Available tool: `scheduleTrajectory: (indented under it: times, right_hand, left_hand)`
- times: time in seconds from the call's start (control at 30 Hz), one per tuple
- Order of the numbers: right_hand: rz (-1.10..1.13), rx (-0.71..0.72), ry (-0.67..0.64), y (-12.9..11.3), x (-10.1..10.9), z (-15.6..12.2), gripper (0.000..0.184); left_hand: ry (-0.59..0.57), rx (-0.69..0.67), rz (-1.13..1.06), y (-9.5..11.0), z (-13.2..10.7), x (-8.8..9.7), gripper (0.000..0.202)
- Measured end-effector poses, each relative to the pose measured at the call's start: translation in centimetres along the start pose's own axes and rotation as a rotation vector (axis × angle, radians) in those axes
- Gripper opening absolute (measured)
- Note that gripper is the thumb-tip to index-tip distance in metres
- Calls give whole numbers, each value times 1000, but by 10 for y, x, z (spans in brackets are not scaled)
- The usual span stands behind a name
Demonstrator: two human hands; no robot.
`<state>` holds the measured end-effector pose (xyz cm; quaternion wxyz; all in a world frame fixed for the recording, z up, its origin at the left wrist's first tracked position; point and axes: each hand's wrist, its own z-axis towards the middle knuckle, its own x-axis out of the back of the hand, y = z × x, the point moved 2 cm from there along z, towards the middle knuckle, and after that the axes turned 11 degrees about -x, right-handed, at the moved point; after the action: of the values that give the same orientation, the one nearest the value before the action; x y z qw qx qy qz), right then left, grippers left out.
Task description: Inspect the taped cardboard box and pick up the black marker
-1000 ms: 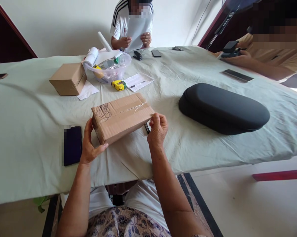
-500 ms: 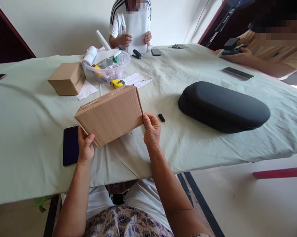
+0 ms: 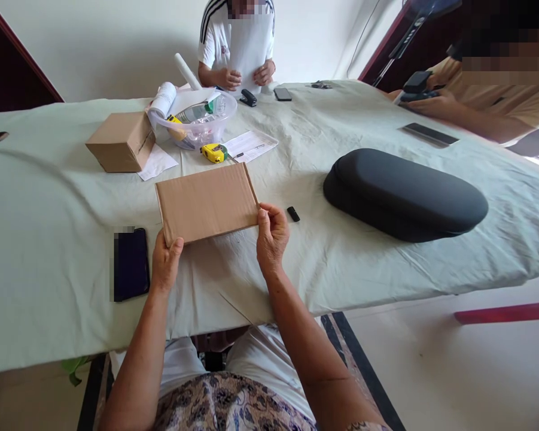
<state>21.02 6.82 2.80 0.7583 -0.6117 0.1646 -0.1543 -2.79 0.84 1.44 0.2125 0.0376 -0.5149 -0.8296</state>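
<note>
A flat brown cardboard box [image 3: 206, 202] is held in front of me over the cloth-covered table [image 3: 49, 197], its plain broad face turned up toward me. My left hand [image 3: 166, 263] grips its near left corner, fingers closed on the edge. My right hand [image 3: 271, 236] pinches its near right corner. A small black object [image 3: 293, 214] lies on the cloth just right of my right hand.
A dark phone [image 3: 131, 263] lies left of my left hand. A large black case [image 3: 404, 194] sits at the right. Farther back are a second cardboard box [image 3: 120, 140], a clear bowl [image 3: 197, 123] of items, a yellow tape measure [image 3: 214, 153] and papers [image 3: 251, 145]. Two other people sit at the table.
I have turned the box over: the taped, scribbled side seen a second ago is gone and a plain face shows. The small black object beside my right hand is uncovered.
</note>
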Motion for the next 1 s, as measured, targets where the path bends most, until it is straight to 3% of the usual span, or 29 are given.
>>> scheduleTrajectory:
  times: [0.17,0.3,0.4,0.57,0.7,0.87,1.0]
  right_hand:
    - [-316,234,22,0,-6,-10,54]
    - [-544,382,27,-2,-12,-18,85]
    - [-644,406,37,-3,-16,-24,93]
    - [-689,405,54,-6,-20,-30,89]
    - [-537,385,30,-5,-18,-28,75]
    - [-251,143,-22,2,-13,-19,47]
    - [-66,-9,-36,2,-9,-14,36]
  left_hand:
    - [74,-124,178,11,1,-7,74]
    - [168,-100,299,11,-4,-18,83]
    - [240,-57,347,14,-7,-27,96]
    - [333,-3,390,21,-9,-32,103]
    - [354,24,359,22,-7,-28,98]
    - [352,20,216,19,-5,-23,80]
    - [331,-6,115,16,-6,-21,66]
